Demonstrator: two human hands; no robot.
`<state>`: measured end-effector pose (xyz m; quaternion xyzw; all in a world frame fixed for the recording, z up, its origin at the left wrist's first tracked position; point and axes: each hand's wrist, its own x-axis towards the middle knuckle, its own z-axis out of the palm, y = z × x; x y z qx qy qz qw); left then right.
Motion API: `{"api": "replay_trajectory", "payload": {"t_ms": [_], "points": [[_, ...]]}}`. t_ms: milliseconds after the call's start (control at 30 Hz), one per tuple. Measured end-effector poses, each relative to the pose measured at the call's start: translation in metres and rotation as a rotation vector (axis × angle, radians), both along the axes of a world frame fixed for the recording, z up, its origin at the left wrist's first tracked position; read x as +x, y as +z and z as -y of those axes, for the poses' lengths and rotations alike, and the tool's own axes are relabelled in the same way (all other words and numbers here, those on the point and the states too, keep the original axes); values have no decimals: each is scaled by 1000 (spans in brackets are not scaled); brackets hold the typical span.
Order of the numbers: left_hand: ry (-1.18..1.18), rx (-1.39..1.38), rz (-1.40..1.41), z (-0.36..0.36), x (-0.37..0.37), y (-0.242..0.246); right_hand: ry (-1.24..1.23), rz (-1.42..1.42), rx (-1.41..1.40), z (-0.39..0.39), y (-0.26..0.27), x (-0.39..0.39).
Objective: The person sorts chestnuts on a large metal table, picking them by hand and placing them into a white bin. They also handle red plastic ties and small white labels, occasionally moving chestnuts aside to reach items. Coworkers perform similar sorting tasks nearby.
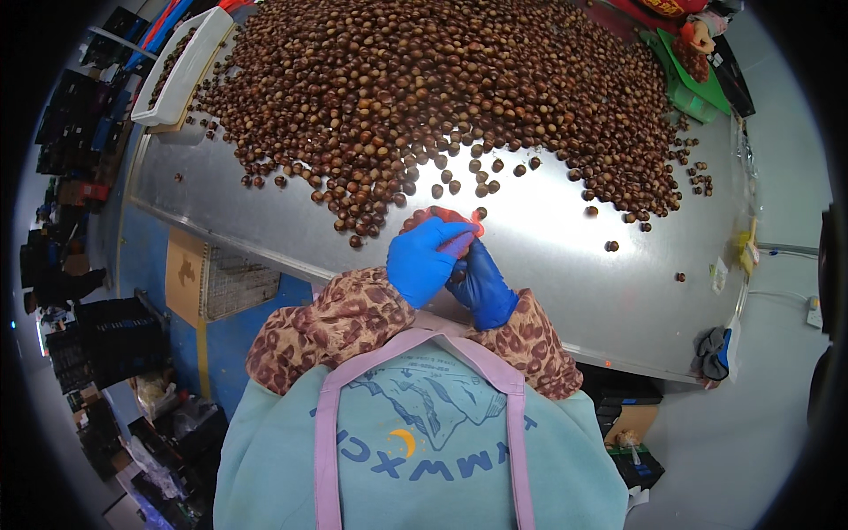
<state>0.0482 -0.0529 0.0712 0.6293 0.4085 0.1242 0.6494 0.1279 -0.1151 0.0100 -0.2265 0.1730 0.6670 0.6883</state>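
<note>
My left hand [419,258] and my right hand [483,285], both in blue gloves, meet just above the near side of a metal table [530,265]. Between their fingers they pinch a red mesh bag [478,226], bunched at its right end. Brownish-red round shapes, likely chestnuts, show through the mesh beyond my left hand; the fingers hide much of the bag. A wide heap of brown chestnuts [424,86] covers the far part of the table. One loose chestnut [481,212] lies right beside the bag.
A long white tray [189,76] holding chestnuts stands at the far left corner. Green trays [699,73] with a red mesh bag sit at the far right. A yellow-handled brush [747,255] and a grey glove [711,348] lie along the right edge. Dark crates [122,338] stand left.
</note>
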Motion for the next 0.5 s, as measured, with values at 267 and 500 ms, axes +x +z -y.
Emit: {"api": "replay_trajectory", "payload": {"t_ms": [267, 500], "points": [[18, 63, 166, 7, -12, -9, -114, 595, 133, -16, -39, -14], [204, -232, 290, -10, -19, -19, 226, 1352, -6, -17, -12, -16]]}}
